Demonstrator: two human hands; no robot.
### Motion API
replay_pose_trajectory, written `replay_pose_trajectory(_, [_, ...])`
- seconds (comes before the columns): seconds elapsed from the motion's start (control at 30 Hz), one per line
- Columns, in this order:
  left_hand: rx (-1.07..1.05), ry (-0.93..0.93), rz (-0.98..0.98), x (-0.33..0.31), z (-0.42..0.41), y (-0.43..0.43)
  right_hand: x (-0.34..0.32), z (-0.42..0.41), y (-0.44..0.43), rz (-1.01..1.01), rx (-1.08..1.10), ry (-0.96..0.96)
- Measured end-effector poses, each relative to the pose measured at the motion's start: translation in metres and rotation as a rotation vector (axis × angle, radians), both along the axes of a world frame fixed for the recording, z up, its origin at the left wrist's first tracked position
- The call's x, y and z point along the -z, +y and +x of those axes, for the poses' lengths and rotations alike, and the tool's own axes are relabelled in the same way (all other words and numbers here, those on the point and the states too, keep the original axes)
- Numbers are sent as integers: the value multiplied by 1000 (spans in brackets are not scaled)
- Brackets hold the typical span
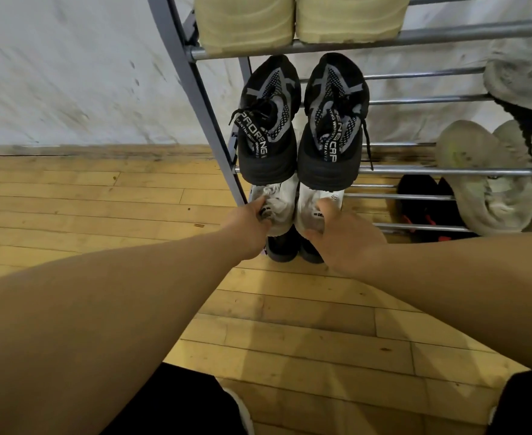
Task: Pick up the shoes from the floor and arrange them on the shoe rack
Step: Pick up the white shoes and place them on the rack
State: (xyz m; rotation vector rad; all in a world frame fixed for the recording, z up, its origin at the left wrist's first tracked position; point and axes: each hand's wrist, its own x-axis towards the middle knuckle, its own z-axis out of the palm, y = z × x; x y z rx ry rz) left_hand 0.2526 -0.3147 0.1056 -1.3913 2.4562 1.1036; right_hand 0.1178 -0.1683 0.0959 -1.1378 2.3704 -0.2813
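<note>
Left hand pinching left white sneaker, right hand gripping right white sneaker, black sneakers at 12 o'clock on shoe rack

One wide-angle view is taken from a camera worn on the head, aimed forward and steeply down. A grey metal-tube shoe rack is seen near, from above, bowed by the lens. The left hand and right hand, with forearms entering from the lower corners, are centred on a pair of white fabric shoes.

Scuffed white wall, wooden baseboard.
</note>
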Motion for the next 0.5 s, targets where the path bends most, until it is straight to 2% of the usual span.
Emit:
replay_pose_trajectory(0.13, [120, -85, -78, -4, 7, 3, -2, 2, -1, 37, -12, 74])
replay_pose_trajectory(0.3, [237, -97, -115, -10, 13, 4, -7, -2, 0, 21, -46, 111])
replay_pose_trajectory(0.47, [407, -334, -312, -9, 2, 13, -10, -1, 2, 35, -81, 135])
replay_pose_trajectory(0.5, [411, -332, -357, -8, 1, 13, -10, -1, 2, 29, -80, 140])
